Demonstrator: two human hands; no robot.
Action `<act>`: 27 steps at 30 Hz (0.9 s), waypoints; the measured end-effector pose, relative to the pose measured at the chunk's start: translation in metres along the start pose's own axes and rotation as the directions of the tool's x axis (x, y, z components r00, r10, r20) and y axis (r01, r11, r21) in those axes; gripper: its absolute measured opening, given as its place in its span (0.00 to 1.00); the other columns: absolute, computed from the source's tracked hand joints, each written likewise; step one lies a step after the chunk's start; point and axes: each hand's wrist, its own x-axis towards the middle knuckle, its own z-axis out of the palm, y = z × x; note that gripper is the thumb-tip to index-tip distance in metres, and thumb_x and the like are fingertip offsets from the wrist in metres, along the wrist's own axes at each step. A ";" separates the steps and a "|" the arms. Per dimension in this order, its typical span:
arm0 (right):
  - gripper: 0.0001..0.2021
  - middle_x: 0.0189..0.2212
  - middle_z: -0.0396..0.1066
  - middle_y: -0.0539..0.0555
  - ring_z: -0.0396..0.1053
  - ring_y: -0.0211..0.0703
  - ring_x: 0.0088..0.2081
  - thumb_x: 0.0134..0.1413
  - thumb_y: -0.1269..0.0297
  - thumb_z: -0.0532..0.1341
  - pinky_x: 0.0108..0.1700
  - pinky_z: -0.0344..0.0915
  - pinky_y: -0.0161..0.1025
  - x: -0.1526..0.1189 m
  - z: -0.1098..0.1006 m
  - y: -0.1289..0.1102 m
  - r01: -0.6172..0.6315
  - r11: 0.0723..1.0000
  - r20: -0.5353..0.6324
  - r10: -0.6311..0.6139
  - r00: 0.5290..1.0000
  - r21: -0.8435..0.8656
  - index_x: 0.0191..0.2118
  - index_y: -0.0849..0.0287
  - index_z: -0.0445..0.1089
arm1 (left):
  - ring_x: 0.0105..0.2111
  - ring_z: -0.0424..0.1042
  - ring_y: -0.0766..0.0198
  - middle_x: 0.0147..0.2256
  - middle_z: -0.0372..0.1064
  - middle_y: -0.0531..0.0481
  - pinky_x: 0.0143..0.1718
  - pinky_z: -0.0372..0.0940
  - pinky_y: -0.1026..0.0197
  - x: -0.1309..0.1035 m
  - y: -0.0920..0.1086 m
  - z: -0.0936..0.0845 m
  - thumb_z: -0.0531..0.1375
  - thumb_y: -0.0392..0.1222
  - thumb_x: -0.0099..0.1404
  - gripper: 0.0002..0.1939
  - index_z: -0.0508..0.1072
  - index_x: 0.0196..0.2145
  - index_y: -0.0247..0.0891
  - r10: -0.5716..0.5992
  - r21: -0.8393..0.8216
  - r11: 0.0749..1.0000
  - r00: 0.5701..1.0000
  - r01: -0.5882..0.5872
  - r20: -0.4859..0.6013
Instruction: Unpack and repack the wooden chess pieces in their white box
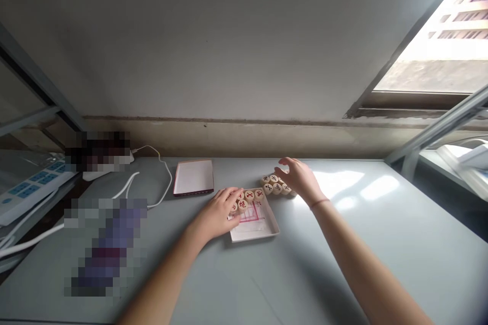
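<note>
A shallow white box lies on the desk in front of me, with a pink-lined sheet on its bottom. Several round Chinese chess pieces with red characters sit in rows at its far end. Over the box's left side rests my left hand, its fingers extended onto the leftmost pieces and its thumb apart; it partly hides them. Just right of the box, several more chess pieces with dark characters stand grouped on the desk. My right hand is above their right end, fingers curved and apart, with nothing visible between them.
The box's lid lies inner side up behind my left hand. Further left are a white cable, a power strip and a blurred-out purple item. A wall backs the grey desk; metal bars stand at right.
</note>
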 end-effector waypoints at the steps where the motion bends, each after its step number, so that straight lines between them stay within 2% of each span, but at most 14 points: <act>1: 0.15 0.42 0.73 0.59 0.71 0.47 0.38 0.54 0.59 0.56 0.35 0.62 0.37 0.011 0.000 0.001 -0.025 0.998 0.091 0.030 0.995 -0.057 0.44 0.59 0.71 | 0.58 0.60 0.54 0.58 0.58 0.43 0.59 0.58 0.51 0.000 -0.001 0.001 0.57 0.37 0.60 0.31 0.56 0.60 0.42 0.001 0.001 1.000 1.000 -0.001 -0.002; 4: 0.15 0.37 0.75 0.60 0.72 0.49 0.36 0.48 0.59 0.61 0.32 0.62 0.37 0.034 0.002 -0.001 -0.048 0.989 0.268 0.086 0.960 -0.143 0.41 0.61 0.74 | 0.57 0.60 0.54 0.57 0.58 0.43 0.59 0.58 0.51 0.000 -0.002 0.002 0.58 0.38 0.59 0.31 0.57 0.60 0.42 0.000 -0.004 1.000 1.000 0.000 0.002; 7: 0.12 0.31 0.75 0.61 0.73 0.49 0.32 0.43 0.63 0.65 0.30 0.62 0.37 0.044 0.006 -0.001 -0.048 0.988 0.320 0.094 0.943 -0.150 0.36 0.62 0.76 | 0.58 0.60 0.54 0.57 0.59 0.43 0.59 0.59 0.51 0.001 -0.001 0.001 0.58 0.38 0.60 0.31 0.57 0.60 0.42 0.001 -0.021 1.000 1.000 -0.001 0.010; 12: 0.12 0.27 0.75 0.59 0.73 0.45 0.26 0.44 0.65 0.64 0.29 0.65 0.36 0.048 -0.004 -0.001 -0.060 0.993 0.322 0.091 0.942 -0.106 0.37 0.63 0.75 | 0.58 0.60 0.54 0.57 0.59 0.43 0.58 0.59 0.52 0.001 -0.002 0.001 0.59 0.38 0.60 0.32 0.57 0.60 0.43 0.016 -0.026 1.000 1.000 -0.016 0.011; 15: 0.15 0.34 0.76 0.58 0.73 0.40 0.25 0.50 0.61 0.62 0.28 0.67 0.34 0.032 -0.017 -0.006 -0.065 0.995 0.241 0.044 0.970 0.079 0.43 0.62 0.73 | 0.58 0.59 0.53 0.58 0.58 0.43 0.59 0.59 0.50 0.000 -0.001 -0.002 0.62 0.43 0.60 0.32 0.57 0.60 0.45 0.037 -0.014 0.999 0.999 -0.037 -0.019; 16: 0.16 0.38 0.76 0.59 0.74 0.39 0.25 0.51 0.59 0.61 0.26 0.68 0.33 0.022 -0.021 -0.009 -0.055 0.975 0.199 0.011 0.980 0.217 0.43 0.62 0.73 | 0.59 0.59 0.53 0.58 0.57 0.43 0.59 0.58 0.49 0.000 0.000 -0.004 0.62 0.46 0.60 0.32 0.57 0.60 0.45 0.048 -0.013 0.999 0.998 -0.049 -0.041; 18: 0.19 0.41 0.75 0.60 0.74 0.41 0.26 0.50 0.54 0.62 0.23 0.69 0.35 -0.005 -0.023 -0.018 -0.010 0.860 0.138 -0.070 0.988 0.511 0.44 0.61 0.72 | 0.59 0.58 0.52 0.58 0.57 0.43 0.58 0.59 0.48 0.000 0.005 -0.006 0.61 0.50 0.61 0.32 0.57 0.60 0.45 0.077 -0.022 0.997 0.992 -0.080 -0.099; 20: 0.19 0.40 0.75 0.59 0.75 0.44 0.31 0.49 0.51 0.63 0.26 0.72 0.37 -0.034 -0.019 -0.030 -0.003 0.720 0.176 -0.166 0.970 0.694 0.42 0.60 0.71 | 0.58 0.60 0.53 0.58 0.58 0.43 0.57 0.61 0.49 0.000 0.011 -0.007 0.60 0.51 0.63 0.31 0.57 0.60 0.45 0.112 -0.040 0.992 0.981 -0.120 -0.156; 23: 0.18 0.39 0.74 0.57 0.74 0.44 0.37 0.51 0.53 0.62 0.33 0.74 0.39 -0.068 -0.006 -0.046 0.007 0.581 0.202 -0.294 0.934 0.814 0.43 0.59 0.70 | 0.53 0.66 0.56 0.53 0.64 0.45 0.53 0.65 0.53 0.001 0.021 -0.004 0.58 0.48 0.65 0.26 0.59 0.59 0.44 0.157 -0.075 0.981 0.956 -0.180 -0.247; 27: 0.14 0.37 0.74 0.55 0.73 0.43 0.38 0.52 0.55 0.62 0.37 0.73 0.39 -0.082 0.006 -0.053 0.008 0.498 0.168 -0.308 0.936 0.867 0.41 0.58 0.69 | 0.44 0.72 0.61 0.45 0.70 0.47 0.45 0.69 0.59 0.003 0.028 0.001 0.56 0.43 0.67 0.16 0.66 0.52 0.41 0.181 -0.110 0.966 0.914 -0.235 -0.363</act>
